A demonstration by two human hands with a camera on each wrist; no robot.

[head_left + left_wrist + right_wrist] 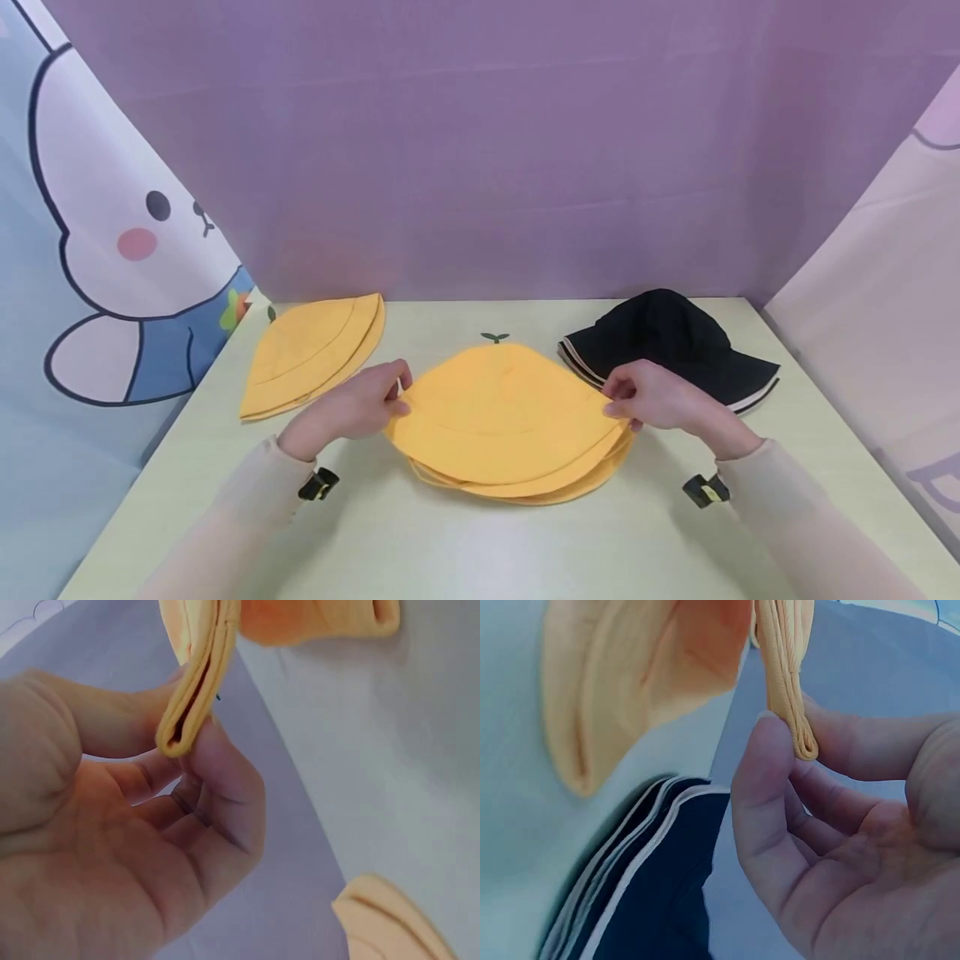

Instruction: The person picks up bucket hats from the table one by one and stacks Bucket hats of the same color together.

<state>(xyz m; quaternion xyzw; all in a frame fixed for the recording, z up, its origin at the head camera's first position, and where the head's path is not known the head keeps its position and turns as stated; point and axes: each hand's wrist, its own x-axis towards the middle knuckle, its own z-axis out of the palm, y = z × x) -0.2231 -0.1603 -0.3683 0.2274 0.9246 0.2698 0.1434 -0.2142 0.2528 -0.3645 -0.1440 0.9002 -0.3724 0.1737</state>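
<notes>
A yellow bucket hat (502, 400), folded flat with a small green sprout (495, 337) on its crown, is held up by both hands at its two brim ends. My left hand (367, 400) pinches one end between thumb and fingers; the left wrist view shows the doubled brim edge (199, 697) in that pinch. At the opposite end, my right hand (648, 396) pinches the other folded corner (791, 690). Just beneath the held hat lies another yellow hat (577, 492), its lower brim showing, mostly hidden from above.
Farther left on the pale table (480, 550) lies a folded yellow hat (315, 350). Behind my right hand sits a stack of black hats (667, 342) with light-edged brims. A purple cloth (495, 150) hangs along the back, with printed cloth at both sides.
</notes>
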